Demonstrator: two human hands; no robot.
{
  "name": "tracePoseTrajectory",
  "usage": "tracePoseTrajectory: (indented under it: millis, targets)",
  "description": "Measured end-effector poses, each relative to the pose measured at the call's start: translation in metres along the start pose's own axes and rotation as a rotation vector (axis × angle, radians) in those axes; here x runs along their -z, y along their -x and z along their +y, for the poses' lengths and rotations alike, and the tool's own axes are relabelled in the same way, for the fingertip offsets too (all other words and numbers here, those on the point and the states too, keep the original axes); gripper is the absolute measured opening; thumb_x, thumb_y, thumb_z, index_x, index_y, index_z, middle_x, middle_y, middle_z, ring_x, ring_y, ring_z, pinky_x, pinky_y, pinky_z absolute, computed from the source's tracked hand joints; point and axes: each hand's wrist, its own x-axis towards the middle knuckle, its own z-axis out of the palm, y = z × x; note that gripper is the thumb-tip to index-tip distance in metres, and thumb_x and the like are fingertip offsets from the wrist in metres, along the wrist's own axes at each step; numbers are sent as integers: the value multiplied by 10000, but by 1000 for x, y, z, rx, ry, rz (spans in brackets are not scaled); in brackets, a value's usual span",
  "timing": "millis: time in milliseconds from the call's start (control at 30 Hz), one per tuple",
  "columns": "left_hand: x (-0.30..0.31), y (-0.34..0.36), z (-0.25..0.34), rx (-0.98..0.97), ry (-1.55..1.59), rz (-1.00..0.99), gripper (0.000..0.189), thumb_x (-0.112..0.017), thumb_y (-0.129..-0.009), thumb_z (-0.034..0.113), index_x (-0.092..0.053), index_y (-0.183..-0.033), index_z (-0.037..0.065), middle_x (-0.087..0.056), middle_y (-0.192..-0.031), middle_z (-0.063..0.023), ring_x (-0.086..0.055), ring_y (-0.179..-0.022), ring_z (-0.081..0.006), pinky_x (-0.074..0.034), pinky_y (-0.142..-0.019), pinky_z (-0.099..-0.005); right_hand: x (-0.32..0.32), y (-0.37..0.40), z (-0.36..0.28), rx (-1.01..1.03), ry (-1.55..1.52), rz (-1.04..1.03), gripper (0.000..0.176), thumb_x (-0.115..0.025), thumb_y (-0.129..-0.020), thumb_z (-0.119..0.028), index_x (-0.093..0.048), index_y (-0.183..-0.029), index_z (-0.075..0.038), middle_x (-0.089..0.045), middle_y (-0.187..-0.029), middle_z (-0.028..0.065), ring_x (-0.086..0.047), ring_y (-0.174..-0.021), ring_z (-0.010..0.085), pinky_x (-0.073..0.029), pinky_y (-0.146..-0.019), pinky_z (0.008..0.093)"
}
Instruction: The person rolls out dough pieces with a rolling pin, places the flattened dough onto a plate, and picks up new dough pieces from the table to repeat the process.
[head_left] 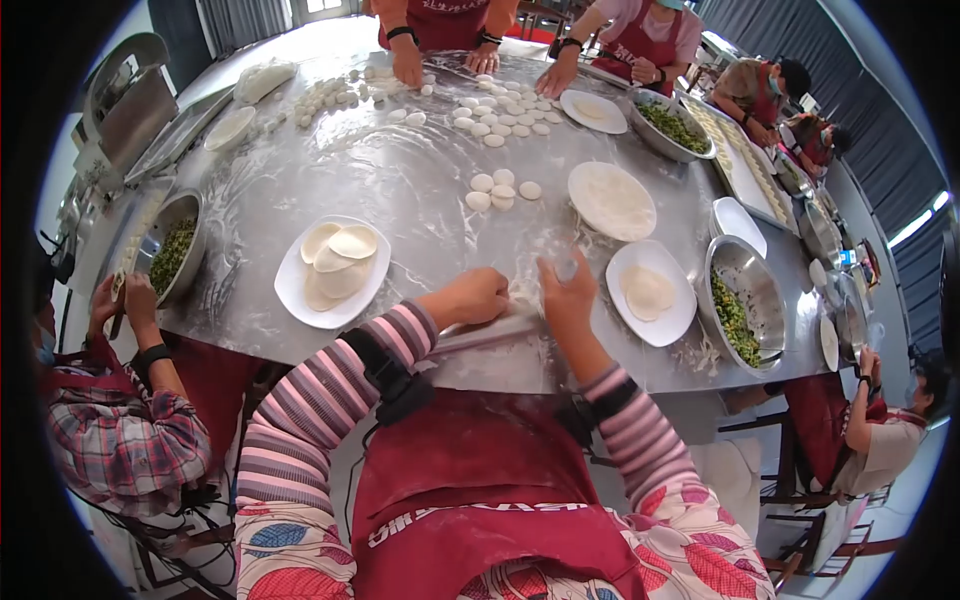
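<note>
My left hand [474, 298] is closed just above the steel tabletop near its front edge; what it holds, if anything, is hidden. My right hand [568, 292] is raised beside it, thumb and forefinger apart, with nothing clearly between them. A pale, floury patch lies between the hands, too blurred to name. To the left, a white plate [290, 290] carries several round dough wrappers [338, 268]. A second white plate [680, 318] with wrappers [646, 292] stands close to my right hand. Beyond my hands are several small flattened dough pieces [480, 183] and a round floured board or dish [612, 201].
Steel bowls of chopped green filling stand at right [765, 300], far right [690, 145] and left [195, 205]. More dough pieces [505, 110] and a dough lump [264, 80] lie across the table. Several people in red aprons work around it; one person's hand [406, 66] touches dough pieces opposite.
</note>
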Motion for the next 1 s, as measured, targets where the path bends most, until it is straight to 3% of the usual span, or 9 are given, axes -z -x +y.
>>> tracePoseTrajectory:
  millis: [200,267,400,467,633,733,800,867,1000]
  targets:
    - [5,17,-2,26,116,-45,131,-551,-727,111,-583,-780,-5,-600,-731,-166,-580,-710,-280,-443,-647,-363,33,41,4,-293,-142,-77,207,-683,-714,-119,-504,-768,-29,-538,-609,173,-543,-560,343,-416,-504,361]
    - [2,11,5,38,75,-8,131,-549,-728,107,-581,-785,-6,-600,-730,-163,-583,-715,-275,-444,-648,-362,7,7,7,-38,26,-25,209,-683,-715,-124,-507,-772,-26,-547,-615,171,-543,-552,344,-420,-504,358]
    - [-1,0,6,16,-32,69,127,-541,-733,92,-572,-806,-7,-600,-717,-147,-594,-724,-249,-449,-645,-357,-13,-9,14,-51,-65,-44,213,-684,-714,-126,-505,-768,-24,-549,-608,164,-536,-538,349,-419,-500,357]
    - [3,3,2,-15,-73,31,135,-536,-738,92,-573,-818,-9,-604,-730,-149,-595,-731,-255,-450,-649,-360,11,9,4,10,102,11,208,-680,-718,-123,-503,-767,-26,-547,-594,158,-534,-526,351,-417,-490,351]
    - [14,17,5,121,54,-78,154,-528,-742,103,-579,-829,-13,-612,-782,-170,-591,-744,-298,-450,-663,-376,44,44,-4,-326,-122,-130,214,-681,-719,-130,-513,-800,-25,-566,-624,166,-564,-580,343,-430,-533,371]
    - [5,11,3,37,11,-31,156,-537,-740,116,-579,-818,-12,-607,-795,-178,-584,-745,-323,-448,-668,-383,5,5,3,-63,30,-29,228,-679,-721,-135,-510,-816,-15,-563,-634,182,-558,-587,361,-430,-535,381]
    - [4,6,7,-6,-38,69,144,-545,-738,115,-574,-804,-10,-601,-773,-174,-582,-740,-319,-447,-659,-381,-7,-6,6,-67,4,-32,230,-677,-723,-142,-509,-811,-12,-554,-632,193,-555,-592,368,-429,-535,383]
    - [6,6,12,-4,-88,15,147,-548,-735,114,-576,-810,-10,-601,-778,-175,-582,-748,-318,-447,-663,-380,-9,-8,6,-86,-17,-50,228,-671,-729,-150,-508,-800,-8,-544,-626,202,-555,-594,371,-428,-535,386]
    - [3,4,-8,-20,-36,26,155,-553,-723,112,-582,-814,-10,-605,-801,-180,-581,-769,-320,-447,-679,-380,33,35,-3,-175,-29,-96,196,-676,-717,-92,-503,-773,-20,-544,-591,152,-550,-527,286,-417,-504,352]
